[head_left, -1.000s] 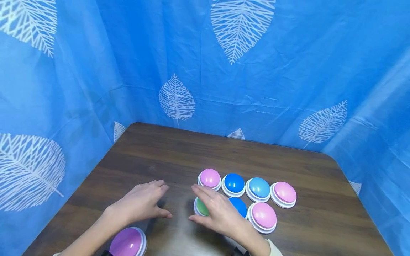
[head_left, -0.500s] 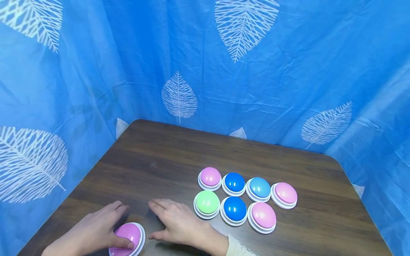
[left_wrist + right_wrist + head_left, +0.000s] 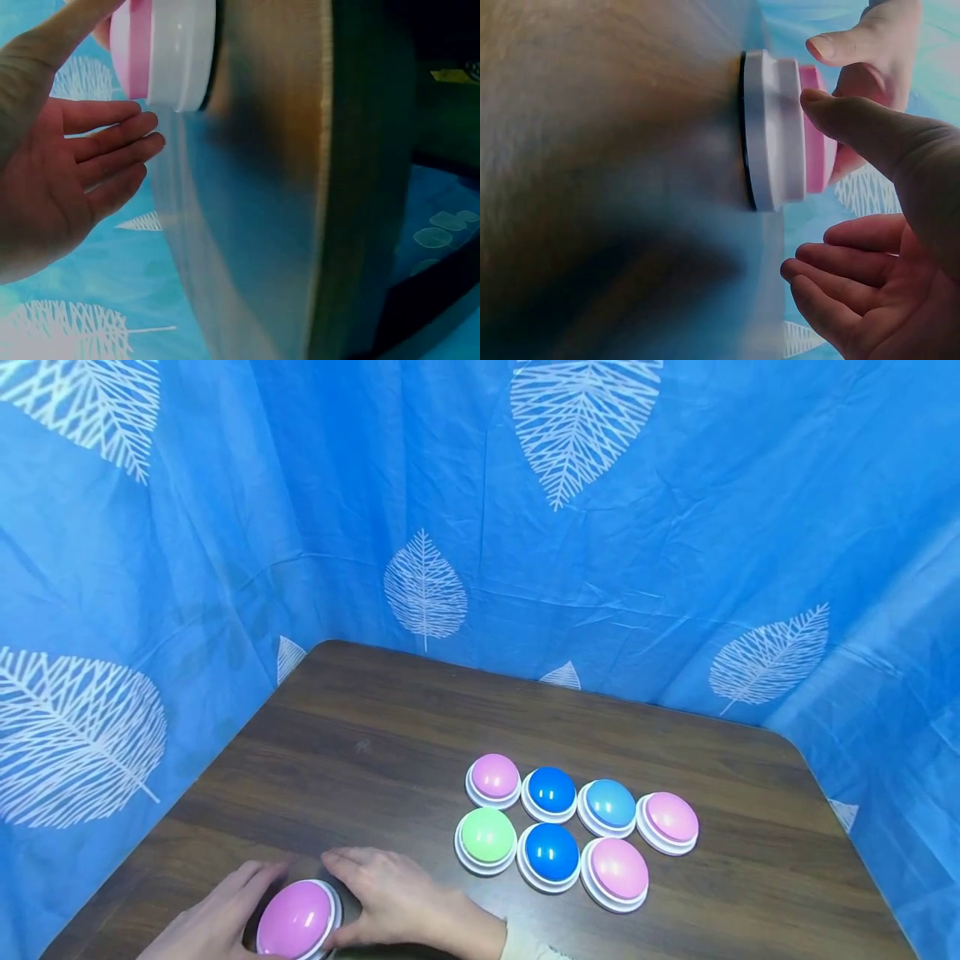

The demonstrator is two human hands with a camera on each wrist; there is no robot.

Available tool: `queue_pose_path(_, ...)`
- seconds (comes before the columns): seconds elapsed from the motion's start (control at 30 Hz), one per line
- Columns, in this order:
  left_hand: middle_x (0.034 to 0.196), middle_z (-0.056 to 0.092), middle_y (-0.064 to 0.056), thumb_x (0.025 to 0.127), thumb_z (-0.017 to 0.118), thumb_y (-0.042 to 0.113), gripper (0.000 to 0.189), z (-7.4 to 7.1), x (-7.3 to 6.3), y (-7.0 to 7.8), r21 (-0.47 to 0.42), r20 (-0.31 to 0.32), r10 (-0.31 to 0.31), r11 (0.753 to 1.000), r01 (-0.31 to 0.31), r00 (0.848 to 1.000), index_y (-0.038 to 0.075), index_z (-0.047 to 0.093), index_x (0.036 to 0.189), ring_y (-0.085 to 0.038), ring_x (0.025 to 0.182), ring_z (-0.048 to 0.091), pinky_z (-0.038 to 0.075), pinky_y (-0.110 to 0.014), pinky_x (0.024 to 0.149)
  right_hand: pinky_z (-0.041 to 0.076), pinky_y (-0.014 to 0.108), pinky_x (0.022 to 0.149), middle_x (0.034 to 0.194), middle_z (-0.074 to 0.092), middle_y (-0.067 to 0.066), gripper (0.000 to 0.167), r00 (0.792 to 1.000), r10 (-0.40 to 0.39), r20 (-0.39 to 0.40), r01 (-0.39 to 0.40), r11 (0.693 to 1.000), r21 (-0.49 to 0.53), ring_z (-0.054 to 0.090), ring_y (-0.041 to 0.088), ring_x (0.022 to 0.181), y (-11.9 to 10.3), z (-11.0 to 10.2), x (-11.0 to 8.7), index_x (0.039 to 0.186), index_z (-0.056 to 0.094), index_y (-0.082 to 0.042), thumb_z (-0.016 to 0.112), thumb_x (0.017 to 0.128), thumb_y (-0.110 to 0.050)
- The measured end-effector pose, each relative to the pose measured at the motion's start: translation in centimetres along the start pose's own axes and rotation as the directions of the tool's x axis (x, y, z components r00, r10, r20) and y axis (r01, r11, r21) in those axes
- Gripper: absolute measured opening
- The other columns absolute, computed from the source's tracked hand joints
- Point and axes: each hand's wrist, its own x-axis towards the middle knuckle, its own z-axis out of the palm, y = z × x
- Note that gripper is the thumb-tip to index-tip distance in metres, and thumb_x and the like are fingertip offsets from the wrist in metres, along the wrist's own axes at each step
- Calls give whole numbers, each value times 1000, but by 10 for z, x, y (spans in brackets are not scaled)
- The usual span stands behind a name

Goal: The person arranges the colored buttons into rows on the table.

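Note:
A large purple-pink push button [image 3: 296, 917] with a white ringed base stands near the front edge, toward the left. My left hand [image 3: 213, 917] is at its left side, with the fingers extended past it. On the other side is my right hand [image 3: 397, 895], its thumb and fingers spread near the base. The left wrist view shows that hand's fingers [image 3: 112, 154] held out just beside the white base [image 3: 180, 52]. Seen from the right wrist, the thumb [image 3: 855, 124] overlaps the pink dome [image 3: 813, 154], while the other fingers stay apart from it.
On the right of the brown wooden table [image 3: 360, 702] several similar buttons stand in two rows. They include a green one [image 3: 487, 837], a dark blue one [image 3: 552, 853], a light blue one [image 3: 610, 803] and a pink one [image 3: 619, 870]. A blue leaf-print curtain [image 3: 322, 493] surrounds the table.
Both hands have come toward the front left, to either side of the purple-pink button. The left thumb has shifted off its dome, and the right hand has uncovered the buttons on the right.

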Motion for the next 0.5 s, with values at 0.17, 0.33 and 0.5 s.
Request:
queue_pose_path(0.17,118,53,-6,64,84,64,98,10,-4,-11,6,-10,45,999,-45,999,-4,53,128,-16,98,57,52,-35,65,40,16,99,137,57,-3,85,1000,-8,7,8,1000,-4,50,4,126,-5,7,2,140,53,-10,81,74,-57)
queue_pose_path(0.33,119,52,-4,65,83,64,95,18,-7,-15,-35,7,21,999,-20,1000,0,53,129,-10,97,54,51,-30,65,37,16,102,139,55,-4,86,999,-11,35,11,1000,14,48,3,128,-7,10,5,142,51,-10,80,76,-56)
queue_pose_path(0.5,118,52,1,63,84,64,91,23,-10,-13,-45,-58,7,999,-10,998,7,56,127,-7,97,54,50,-29,63,36,15,102,138,56,-5,84,999,-19,45,17,999,29,47,2,127,-8,12,7,141,52,-11,80,76,-56)
